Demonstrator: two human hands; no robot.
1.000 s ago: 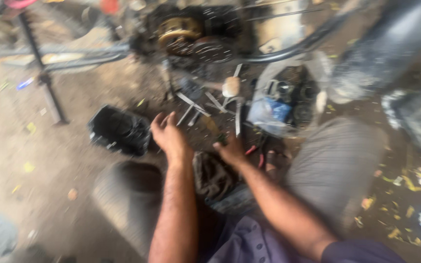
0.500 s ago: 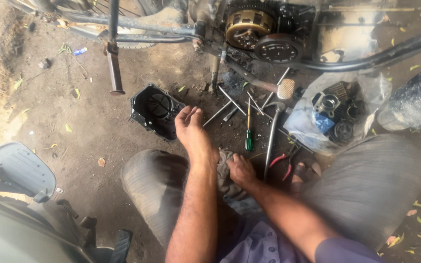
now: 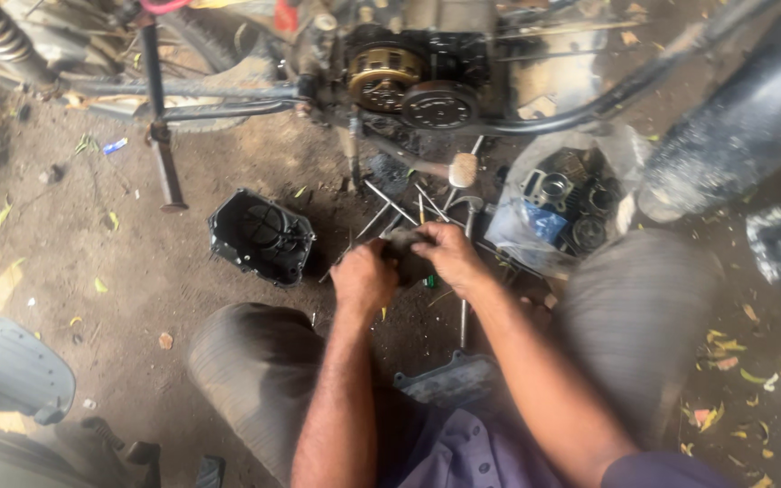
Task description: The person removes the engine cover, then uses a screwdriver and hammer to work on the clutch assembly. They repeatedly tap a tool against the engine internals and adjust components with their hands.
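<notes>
Down in the head view, both hands meet over a small dark, greasy part (image 3: 406,258) on the dirt floor (image 3: 119,280), just right of the black ribbed metal engine cover (image 3: 259,237). Left hand (image 3: 363,278) is curled w/ knuckles up, fingers closed against the part's left side. Right hand (image 3: 445,253) is curled over its top & right side, gripping it. Exact shape of the part can't be told; hands hide most of it. Loose long silver rods and wrenches (image 3: 399,210) lie fanned just beyond the hands, right of the cover. Clear plastic bag of dark engine pieces (image 3: 567,194) sits further right. Motorcycle engine w/ brass-coloured round clutch (image 3: 386,74) stands above the cover, up-right.
</notes>
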